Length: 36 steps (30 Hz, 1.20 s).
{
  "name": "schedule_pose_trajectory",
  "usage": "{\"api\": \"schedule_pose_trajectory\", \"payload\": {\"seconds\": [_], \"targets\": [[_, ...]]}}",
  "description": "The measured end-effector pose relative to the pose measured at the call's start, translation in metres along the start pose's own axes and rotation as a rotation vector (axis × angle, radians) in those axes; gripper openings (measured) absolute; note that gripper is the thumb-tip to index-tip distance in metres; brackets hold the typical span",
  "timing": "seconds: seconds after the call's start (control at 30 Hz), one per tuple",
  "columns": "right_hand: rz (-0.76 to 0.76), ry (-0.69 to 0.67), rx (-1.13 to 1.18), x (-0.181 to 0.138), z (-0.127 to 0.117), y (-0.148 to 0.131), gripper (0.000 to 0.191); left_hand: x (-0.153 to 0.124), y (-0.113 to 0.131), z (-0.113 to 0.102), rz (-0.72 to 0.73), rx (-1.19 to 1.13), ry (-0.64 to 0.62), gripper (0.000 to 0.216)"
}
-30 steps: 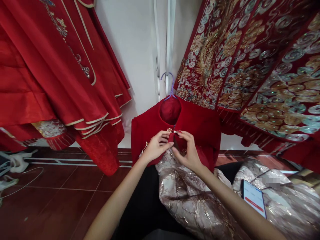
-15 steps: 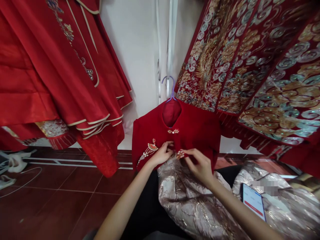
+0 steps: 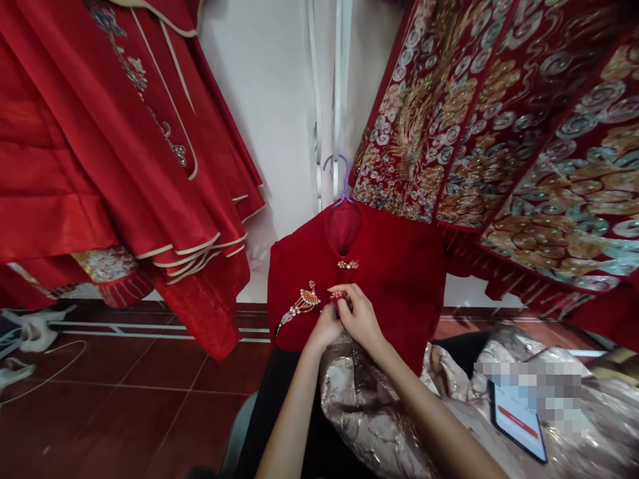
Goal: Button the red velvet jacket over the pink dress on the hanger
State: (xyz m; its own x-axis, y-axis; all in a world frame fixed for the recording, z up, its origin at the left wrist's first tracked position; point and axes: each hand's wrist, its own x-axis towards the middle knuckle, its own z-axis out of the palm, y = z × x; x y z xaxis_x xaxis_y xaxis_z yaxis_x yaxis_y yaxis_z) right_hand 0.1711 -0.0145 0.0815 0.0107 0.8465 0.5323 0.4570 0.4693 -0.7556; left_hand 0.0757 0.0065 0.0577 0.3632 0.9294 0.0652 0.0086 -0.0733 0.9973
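Observation:
A red jacket (image 3: 399,266) with a round neckline hangs in front of me on a purple hanger (image 3: 344,181). One jewelled frog button (image 3: 348,265) sits just below its neck. My right hand (image 3: 360,316) pinches a second jewelled button (image 3: 336,296) on the front opening. Right beside it, my left hand (image 3: 327,327) is closed at the jacket's front edge; its fingertips are partly hidden. To the left of both hands, a fan-shaped beaded ornament (image 3: 309,297) with dangling strands lies on the jacket's chest.
Red garments with pale piping (image 3: 200,199) hang at left, and a heavily embroidered garment (image 3: 464,153) at right. Silvery brocade fabric (image 3: 369,406) covers my lap, with a phone (image 3: 519,422) lying on it. White shoes (image 3: 37,332) stand on the tiled floor (image 3: 150,412).
My right hand has moved left across the jacket's opening with the jewelled button, and now meets my left hand. The front flap has come over with it. The view has shifted slightly.

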Motion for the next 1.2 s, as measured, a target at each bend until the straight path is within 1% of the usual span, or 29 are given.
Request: {"api": "schedule_pose_trajectory", "payload": {"seconds": [0.07, 0.1, 0.13, 0.17, 0.27, 0.3, 0.33, 0.37, 0.47, 0.53, 0.73, 0.87, 1.07, 1.2], "targets": [[0.04, 0.012, 0.019, -0.001, -0.004, 0.004, 0.027, -0.008, 0.009, -0.013, -0.085, 0.001, 0.019, 0.019], [0.059, 0.013, 0.034, -0.001, -0.005, 0.005, 0.024, -0.012, 0.013, -0.021, -0.115, 0.008, 0.054, 0.016], [0.08, 0.012, 0.055, -0.002, -0.006, 0.006, 0.023, -0.015, 0.018, -0.028, -0.114, 0.027, 0.114, 0.014], [0.099, 0.008, 0.082, -0.002, -0.007, 0.006, 0.023, -0.017, 0.021, -0.036, -0.078, 0.065, 0.198, 0.013], [0.125, -0.032, 0.159, -0.002, -0.005, 0.004, 0.021, -0.018, 0.024, -0.056, 0.111, 0.236, 0.507, 0.015], [0.122, -0.056, 0.178, -0.002, -0.004, 0.003, 0.019, -0.018, 0.022, -0.06, 0.152, 0.266, 0.574, 0.018], [0.117, -0.078, 0.193, -0.003, -0.002, 0.002, 0.017, -0.017, 0.02, -0.063, 0.172, 0.269, 0.605, 0.021], [0.117, -0.098, 0.207, -0.004, 0.0, 0.002, 0.017, -0.016, 0.018, -0.064, 0.176, 0.248, 0.604, 0.024], [0.131, -0.123, 0.249, -0.006, 0.006, 0.003, 0.017, -0.013, 0.011, -0.061, 0.168, 0.141, 0.541, 0.027], [0.125, -0.123, 0.249, -0.006, 0.01, 0.005, 0.019, -0.011, 0.008, -0.057, 0.177, 0.11, 0.551, 0.025], [0.021, -0.06, 0.167, 0.002, 0.02, 0.014, 0.02, -0.012, 0.008, -0.054, 0.191, 0.026, 0.548, 0.022], [0.01, -0.019, 0.143, 0.007, 0.027, 0.017, 0.019, -0.013, 0.01, -0.055, 0.189, 0.005, 0.566, 0.023], [-0.007, 0.011, 0.169, 0.007, 0.027, 0.015, 0.019, -0.015, 0.013, -0.057, 0.136, -0.003, 0.523, 0.026], [0.001, 0.023, 0.176, 0.005, 0.027, 0.012, 0.02, -0.017, 0.014, -0.056, 0.134, 0.006, 0.487, 0.027]]}}
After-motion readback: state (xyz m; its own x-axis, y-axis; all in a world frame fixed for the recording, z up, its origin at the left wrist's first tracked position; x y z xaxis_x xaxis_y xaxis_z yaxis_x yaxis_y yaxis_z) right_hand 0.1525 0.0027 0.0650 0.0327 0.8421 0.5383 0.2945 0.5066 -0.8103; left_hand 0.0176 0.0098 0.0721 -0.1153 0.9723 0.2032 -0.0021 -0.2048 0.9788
